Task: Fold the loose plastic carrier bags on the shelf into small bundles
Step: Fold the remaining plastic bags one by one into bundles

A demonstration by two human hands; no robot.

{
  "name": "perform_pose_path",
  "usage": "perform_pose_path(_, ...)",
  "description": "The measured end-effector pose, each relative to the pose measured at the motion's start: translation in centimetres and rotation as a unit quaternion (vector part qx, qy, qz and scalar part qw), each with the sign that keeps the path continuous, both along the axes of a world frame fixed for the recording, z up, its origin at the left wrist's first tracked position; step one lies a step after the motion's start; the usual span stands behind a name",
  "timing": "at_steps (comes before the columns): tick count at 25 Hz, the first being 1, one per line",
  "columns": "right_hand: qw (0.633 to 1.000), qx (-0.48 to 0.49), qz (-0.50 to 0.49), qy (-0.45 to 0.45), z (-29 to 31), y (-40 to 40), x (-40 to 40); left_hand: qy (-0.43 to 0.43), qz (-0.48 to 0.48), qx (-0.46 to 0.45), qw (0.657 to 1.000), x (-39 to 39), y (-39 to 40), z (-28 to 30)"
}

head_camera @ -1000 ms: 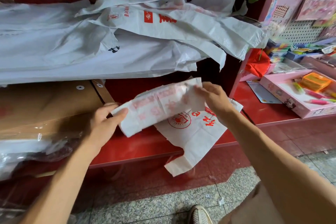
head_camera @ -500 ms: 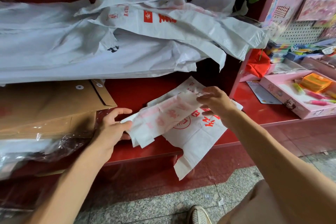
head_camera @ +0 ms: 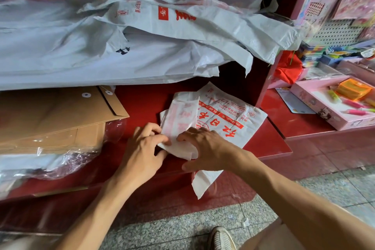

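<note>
At centre frame, a folded white carrier bag (head_camera: 180,119) with faint red print lies on the red shelf (head_camera: 142,105), partly overlapping a flat bag (head_camera: 225,119) with bold red characters whose lower end hangs over the shelf's front edge. The left hand (head_camera: 142,148) pinches the folded bag's lower left corner between thumb and curled fingers. The right hand (head_camera: 205,148) rests on the lower right part of the same bag, fingers bent and spread, thumb stretched along the near edge; whether it grips or only presses cannot be told.

Upper half of the frame: a heap of loose white bags (head_camera: 142,46) covers the upper shelf and droops over its edge just above the working spot. Left of centre: a stack of brown envelopes (head_camera: 60,119) in clear wrap, near the left hand but apart from it. Right of the bags, a pink upright (head_camera: 269,81) bounds the bay; beyond it stands a pink tray (head_camera: 316,111) of stationery. Bare red surface shows between the envelopes and the folded bag, and to the right of the flat bag. At bottom, a speckled stone floor (head_camera: 172,229) and a shoe (head_camera: 221,237).
</note>
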State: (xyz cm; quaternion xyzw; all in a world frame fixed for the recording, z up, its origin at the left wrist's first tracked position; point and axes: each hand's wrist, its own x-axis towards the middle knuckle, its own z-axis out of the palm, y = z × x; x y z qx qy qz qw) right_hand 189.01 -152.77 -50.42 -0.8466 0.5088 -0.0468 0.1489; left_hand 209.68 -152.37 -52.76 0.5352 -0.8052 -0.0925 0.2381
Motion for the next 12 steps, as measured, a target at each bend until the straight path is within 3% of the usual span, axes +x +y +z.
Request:
perform_pose_path(4, 0.996, 0.015, -0.013, -0.088, 0.3, -0.1, -0.4, 0.119, 0.014, 0.082, 0.989, -0.4, -0.2, 0.8)
perform_pose_path(7, 0.983, -0.006, -0.079, -0.164, 0.1, -0.8, -0.6, 0.164, 0.054, 0.123, 0.977, -0.8, -0.1, 0.8)
perform_pose_path(12, 0.967, -0.029, -0.158, -0.199, -1.6, -2.2, 0.2, 0.228, 0.125, 0.154, 0.953, -0.9, -0.4, 0.5)
